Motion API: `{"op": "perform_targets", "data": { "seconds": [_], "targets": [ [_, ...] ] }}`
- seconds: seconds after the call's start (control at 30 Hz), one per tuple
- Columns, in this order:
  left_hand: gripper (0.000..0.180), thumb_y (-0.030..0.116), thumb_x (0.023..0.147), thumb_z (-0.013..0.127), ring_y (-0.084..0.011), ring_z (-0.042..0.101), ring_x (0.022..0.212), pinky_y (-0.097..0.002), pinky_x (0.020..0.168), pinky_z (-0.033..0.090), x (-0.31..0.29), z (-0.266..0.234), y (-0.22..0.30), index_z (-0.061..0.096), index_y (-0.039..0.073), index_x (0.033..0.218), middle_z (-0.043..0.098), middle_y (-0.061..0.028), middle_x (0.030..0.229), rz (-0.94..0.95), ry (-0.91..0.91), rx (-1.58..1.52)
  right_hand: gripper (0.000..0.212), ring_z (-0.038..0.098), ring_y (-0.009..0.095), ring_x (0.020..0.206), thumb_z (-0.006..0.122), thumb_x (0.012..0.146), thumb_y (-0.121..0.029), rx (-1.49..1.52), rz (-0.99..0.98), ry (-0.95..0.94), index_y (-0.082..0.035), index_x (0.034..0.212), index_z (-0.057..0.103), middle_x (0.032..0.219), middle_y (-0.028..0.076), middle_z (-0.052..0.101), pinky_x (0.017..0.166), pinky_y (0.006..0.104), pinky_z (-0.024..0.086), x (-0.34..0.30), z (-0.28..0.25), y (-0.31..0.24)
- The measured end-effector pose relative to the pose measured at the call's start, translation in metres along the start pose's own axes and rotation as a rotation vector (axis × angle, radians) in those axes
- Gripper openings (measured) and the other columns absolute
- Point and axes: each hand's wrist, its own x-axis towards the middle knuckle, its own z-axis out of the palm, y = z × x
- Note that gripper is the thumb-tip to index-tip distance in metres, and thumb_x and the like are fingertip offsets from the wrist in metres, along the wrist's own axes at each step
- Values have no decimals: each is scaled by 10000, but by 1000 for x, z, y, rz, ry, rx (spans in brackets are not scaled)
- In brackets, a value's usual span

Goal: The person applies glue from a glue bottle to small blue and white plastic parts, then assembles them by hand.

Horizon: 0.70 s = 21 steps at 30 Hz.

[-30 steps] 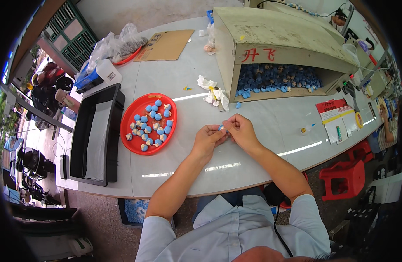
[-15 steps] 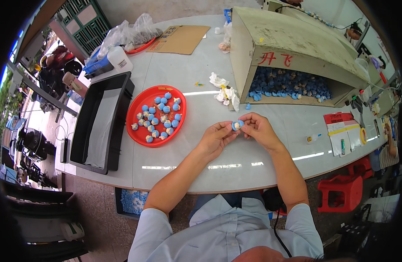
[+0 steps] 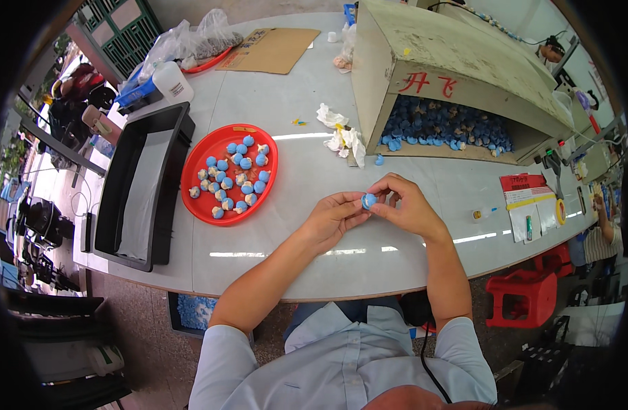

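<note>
– Blue ball (image 3: pixel 368 201), where?
– Pinched between the fingertips of the left hand (image 3: pixel 333 215) and right hand (image 3: pixel 415 209), over the table (image 3: pixel 307 277).
– Risk?
– Could slip and roll off, I'd say: small, round, fingertip hold only.
– Materials?
– Ball's rounded, blue with a pale patch; can't tell what it's made of. Red tray (image 3: pixel 273 152): round, smooth, probably plastic, holding blue-and-cream balls (image 3: pixel 245 163). Tabletop glossy, grey.
</note>
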Motion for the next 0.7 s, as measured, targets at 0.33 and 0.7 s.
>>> {"op": "perform_targets", "data": {
  "seconds": [0.33,0.7],
  "targets": [
    [272,106,951,602,-176,615,1080,-301,958,509,2,-3,-7,566,-12,1193,620,-112,1184,22,-9,-34,222,581,104,828,721,758,-28,-73,13,-21,-45,973,667,926,15,597,648,237,437,0,0,-10],
    [255,114,943,622,-188,623,1060,-328,957,516,1,0,-9,575,-17,1157,629,-107,1117,23,10,49,200,580,120,825,740,757,-52,-155,11,-20,-50,931,643,891,18,595,636,255,444,-1,1,-7]
  ]
}}
